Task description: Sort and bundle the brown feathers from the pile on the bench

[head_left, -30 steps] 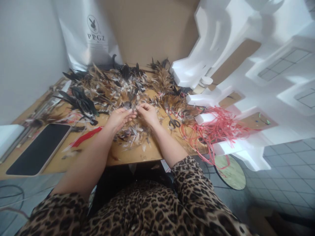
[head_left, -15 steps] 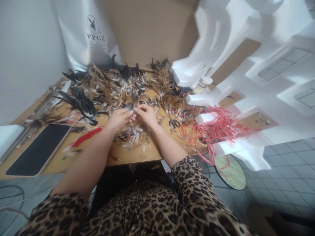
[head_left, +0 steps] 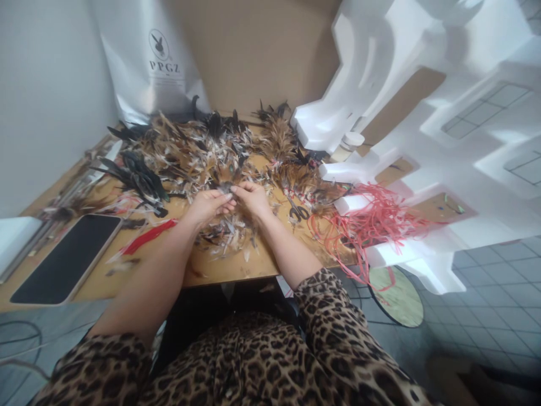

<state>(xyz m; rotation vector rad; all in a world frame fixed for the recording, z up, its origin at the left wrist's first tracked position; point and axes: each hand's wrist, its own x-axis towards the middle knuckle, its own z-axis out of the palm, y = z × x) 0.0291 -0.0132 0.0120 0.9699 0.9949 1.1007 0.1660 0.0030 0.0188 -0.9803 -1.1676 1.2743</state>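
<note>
My left hand (head_left: 210,206) and my right hand (head_left: 251,198) meet over the middle of the wooden table (head_left: 245,268). Between their fingertips is a small grey-brown feather tuft (head_left: 225,187), pinched from both sides. Behind the hands spreads a large pile of brown, white and black feathers (head_left: 181,149). Small loose feathers (head_left: 230,232) lie just below the fingers. Bunches of brown feathers (head_left: 298,179) lie to the right of my right hand, with black-handled scissors (head_left: 299,212) beside them.
A phone (head_left: 67,256) and red strips (head_left: 149,235) lie at the left. Dark feathers (head_left: 139,175) are behind them. At the right, pink-red ties (head_left: 372,220) hang over white foam (head_left: 422,254), near a white-lidded jar (head_left: 350,144). A silver bag (head_left: 156,73) stands behind.
The hands have barely moved; the fingertips have shifted slightly, and more of the brown feather tuft shows above them.
</note>
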